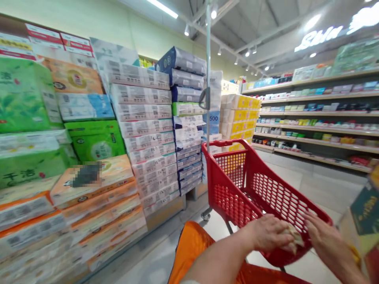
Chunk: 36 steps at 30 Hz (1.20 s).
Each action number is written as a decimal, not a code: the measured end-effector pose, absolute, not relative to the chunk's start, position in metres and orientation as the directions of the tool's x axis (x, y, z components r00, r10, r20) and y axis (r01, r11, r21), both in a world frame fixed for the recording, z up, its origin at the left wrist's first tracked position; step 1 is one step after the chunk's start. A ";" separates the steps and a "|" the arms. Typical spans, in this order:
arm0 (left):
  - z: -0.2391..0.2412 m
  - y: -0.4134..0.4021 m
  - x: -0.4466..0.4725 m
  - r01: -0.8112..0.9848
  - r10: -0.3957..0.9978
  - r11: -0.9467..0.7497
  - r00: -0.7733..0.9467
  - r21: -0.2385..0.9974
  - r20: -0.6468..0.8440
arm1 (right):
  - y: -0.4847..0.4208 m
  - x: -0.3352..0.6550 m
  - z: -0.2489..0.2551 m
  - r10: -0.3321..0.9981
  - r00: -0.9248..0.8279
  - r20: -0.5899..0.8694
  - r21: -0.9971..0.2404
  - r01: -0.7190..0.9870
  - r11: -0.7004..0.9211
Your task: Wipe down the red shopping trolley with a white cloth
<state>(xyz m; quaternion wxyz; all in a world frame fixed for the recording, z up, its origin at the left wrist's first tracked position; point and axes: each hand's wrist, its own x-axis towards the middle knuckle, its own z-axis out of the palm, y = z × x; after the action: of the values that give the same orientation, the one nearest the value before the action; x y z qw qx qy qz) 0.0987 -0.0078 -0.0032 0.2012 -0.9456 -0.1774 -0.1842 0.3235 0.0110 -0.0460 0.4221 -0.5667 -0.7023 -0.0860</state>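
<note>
A red plastic shopping cart [274, 185] with perforated sides stands in front of me. My left hand [271, 232] reaches across its near end, with fingers closed over a crumpled beige cloth [296, 238] against the basket. Part of the cloth lies hidden under the fingers. At the cart's near right corner is my right hand [325, 238], its fingers stretched out flat along the rim. It holds nothing that I can see. A metal pole [208, 79] with a grey hook rises at the cart's far end.
Stacked tissue packs [145, 134] line the left side, and yellow-and-white packs [241, 118] stand beyond the cart. Shelves [319, 114] of small goods run along the right. A dark green box [365, 213] is at the right edge. My orange-clad leg [192, 248] shows below.
</note>
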 end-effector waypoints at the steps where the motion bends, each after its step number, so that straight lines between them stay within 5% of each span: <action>1: -0.002 -0.004 0.093 0.397 0.242 -0.863 0.866 -0.311 0.437 | 0.002 0.306 -0.043 0.799 -0.031 0.601 -0.377 0.870 0.317; 9: 0.009 0.046 -0.006 0.776 0.553 -0.616 0.547 -0.135 0.628 | -0.017 0.245 -0.015 0.926 -0.055 0.373 -0.317 0.930 0.183; 17: 0.010 0.048 -0.031 0.786 0.580 -0.588 0.573 -0.189 0.579 | -0.019 0.203 0.001 0.963 -0.125 0.237 -0.182 0.968 0.171; 24: 0.061 0.052 -0.144 0.846 0.607 -0.500 0.493 -0.183 0.623 | -0.001 0.231 0.000 0.927 -0.142 0.348 -0.156 0.966 0.207; 31: 0.040 0.049 -0.091 0.814 0.567 -0.550 0.529 -0.188 0.631 | 0.002 0.223 -0.001 0.923 -0.136 0.359 -0.136 0.971 0.196; 36: 0.075 0.059 -0.133 0.832 0.587 -0.518 0.514 -0.198 0.625 | 0.004 0.235 -0.003 0.918 -0.150 0.366 -0.144 0.966 0.215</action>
<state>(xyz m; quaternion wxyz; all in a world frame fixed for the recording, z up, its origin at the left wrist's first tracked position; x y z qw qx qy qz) -0.1327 0.0586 0.0751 0.2456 -0.8347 -0.4251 -0.2496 0.2346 0.0045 -0.0029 0.1908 -0.6234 -0.7557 -0.0623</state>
